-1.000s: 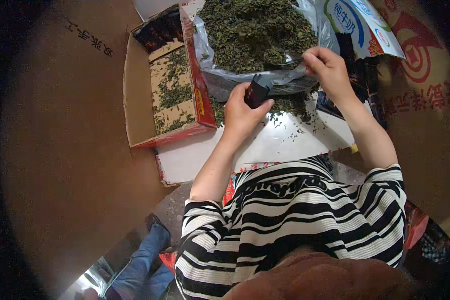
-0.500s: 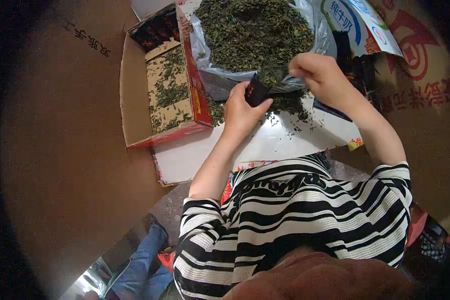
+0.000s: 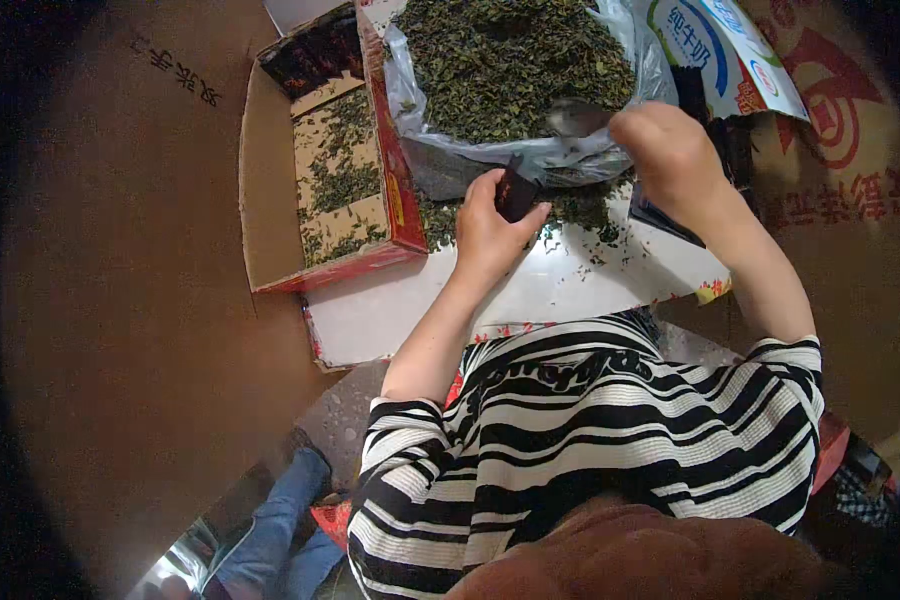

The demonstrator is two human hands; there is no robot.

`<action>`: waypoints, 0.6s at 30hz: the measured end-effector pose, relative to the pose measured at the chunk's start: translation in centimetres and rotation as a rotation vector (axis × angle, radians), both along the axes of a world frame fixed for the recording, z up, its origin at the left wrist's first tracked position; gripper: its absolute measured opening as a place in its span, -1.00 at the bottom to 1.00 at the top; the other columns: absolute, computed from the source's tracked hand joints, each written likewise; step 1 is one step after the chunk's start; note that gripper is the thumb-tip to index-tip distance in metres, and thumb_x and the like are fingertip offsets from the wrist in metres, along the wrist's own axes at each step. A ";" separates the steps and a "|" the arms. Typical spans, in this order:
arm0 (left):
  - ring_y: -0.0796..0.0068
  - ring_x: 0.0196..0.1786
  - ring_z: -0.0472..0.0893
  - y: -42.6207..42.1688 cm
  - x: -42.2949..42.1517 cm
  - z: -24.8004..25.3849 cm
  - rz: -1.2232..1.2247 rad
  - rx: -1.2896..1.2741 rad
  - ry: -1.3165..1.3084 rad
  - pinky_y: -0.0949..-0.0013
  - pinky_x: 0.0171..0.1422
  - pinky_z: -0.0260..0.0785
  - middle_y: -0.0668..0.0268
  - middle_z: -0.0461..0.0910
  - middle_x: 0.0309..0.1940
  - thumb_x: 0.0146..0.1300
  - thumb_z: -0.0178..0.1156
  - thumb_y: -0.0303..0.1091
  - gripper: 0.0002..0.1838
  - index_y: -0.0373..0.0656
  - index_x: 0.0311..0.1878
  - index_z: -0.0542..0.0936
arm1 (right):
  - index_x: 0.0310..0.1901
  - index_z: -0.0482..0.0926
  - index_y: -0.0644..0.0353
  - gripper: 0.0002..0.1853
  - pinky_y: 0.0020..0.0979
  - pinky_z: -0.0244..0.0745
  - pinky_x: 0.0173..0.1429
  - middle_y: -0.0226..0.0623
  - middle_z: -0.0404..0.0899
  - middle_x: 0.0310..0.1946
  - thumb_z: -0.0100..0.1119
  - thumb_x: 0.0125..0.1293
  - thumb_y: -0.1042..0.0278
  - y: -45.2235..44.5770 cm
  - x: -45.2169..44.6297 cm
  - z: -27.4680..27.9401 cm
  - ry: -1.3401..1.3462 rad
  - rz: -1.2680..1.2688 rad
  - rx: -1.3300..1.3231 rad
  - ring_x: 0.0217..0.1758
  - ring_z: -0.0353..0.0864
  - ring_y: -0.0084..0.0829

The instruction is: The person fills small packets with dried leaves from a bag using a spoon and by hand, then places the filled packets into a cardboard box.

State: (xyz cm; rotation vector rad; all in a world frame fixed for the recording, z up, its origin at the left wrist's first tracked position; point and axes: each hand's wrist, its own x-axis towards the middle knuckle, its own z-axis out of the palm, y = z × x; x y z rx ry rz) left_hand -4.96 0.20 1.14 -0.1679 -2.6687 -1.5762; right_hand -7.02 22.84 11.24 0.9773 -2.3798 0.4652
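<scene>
My left hand holds a small black packet upright between thumb and fingers, just below the front rim of a clear plastic bag. Dried green leaves fill the bag. My right hand is closed around the handle of a metal spoon, whose bowl lies over the leaves at the bag's right front. The spoon looks slightly blurred.
On the left stands an open cardboard box with scattered leaves inside. Loose leaves lie on the white board. A milk carton panel is at upper right. Another person's jeans-clad leg shows at lower left.
Half a second ago the spoon area was over the packet with leaves at its mouth. My right hand has since moved right, and the spoon is over the bag. My left hand has barely moved.
</scene>
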 end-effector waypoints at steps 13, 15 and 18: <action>0.23 -0.09 0.58 -0.2 0.1 -0.4 0.015 0.068 -0.012 0.28 0.02 0.43 0.11 0.54 -0.12 -0.09 0.47 -0.23 -0.39 -0.27 0.02 0.47 | -0.21 0.55 0.29 -0.85 -0.54 0.44 -0.27 -0.40 0.59 -0.40 0.12 0.33 0.37 -2.0 -3.6 -5.8 -0.738 -0.349 -0.719 -0.40 0.51 -0.61; 0.24 -0.10 0.58 -0.3 0.1 -0.6 0.022 0.070 -0.014 0.28 0.02 0.43 0.11 0.55 -0.13 -0.09 0.47 -0.22 -0.39 -0.27 0.02 0.47 | -0.20 0.56 0.29 -0.83 -0.58 0.43 -0.28 -0.44 0.59 -0.40 0.12 0.36 0.34 -1.6 -3.4 -6.0 -0.807 -0.333 -0.821 -0.40 0.49 -0.67; 0.25 -0.11 0.59 -0.2 0.0 -0.2 0.028 0.079 -0.019 0.28 0.01 0.43 0.12 0.56 -0.15 -0.09 0.47 -0.21 -0.40 -0.26 0.01 0.48 | -0.21 0.57 0.27 -0.84 -0.60 0.43 -0.24 -0.43 0.59 -0.38 0.11 0.36 0.35 -0.6 -2.7 -5.7 -0.887 -0.270 -1.053 -0.40 0.50 -0.65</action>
